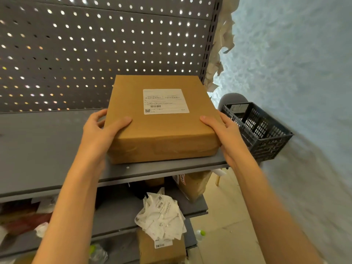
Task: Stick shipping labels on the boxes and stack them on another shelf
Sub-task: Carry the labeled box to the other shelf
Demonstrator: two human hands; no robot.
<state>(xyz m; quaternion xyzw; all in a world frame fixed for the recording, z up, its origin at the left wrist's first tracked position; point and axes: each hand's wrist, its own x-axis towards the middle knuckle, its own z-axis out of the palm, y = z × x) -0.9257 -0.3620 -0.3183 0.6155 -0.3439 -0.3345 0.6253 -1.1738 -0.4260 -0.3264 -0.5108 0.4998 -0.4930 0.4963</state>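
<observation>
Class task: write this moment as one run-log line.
step: placing labelled box on grey shelf | left hand: grips left side | right hand: holds right side | label: stuck on top

A grey board full of little holes stands behind the grey shelves, with a bumpy white wall and pale floor beside them

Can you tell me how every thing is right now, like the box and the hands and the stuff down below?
cardboard box: closed, lying flat on the top shelf.
shipping label: stuck flat on the box top.
left hand: gripping the box's left corner.
right hand: gripping the box's right side.
black crate: upright, right of the shelf.
label papers: crumpled, piled on a lower shelf.
lower box: closed, labelled.
</observation>
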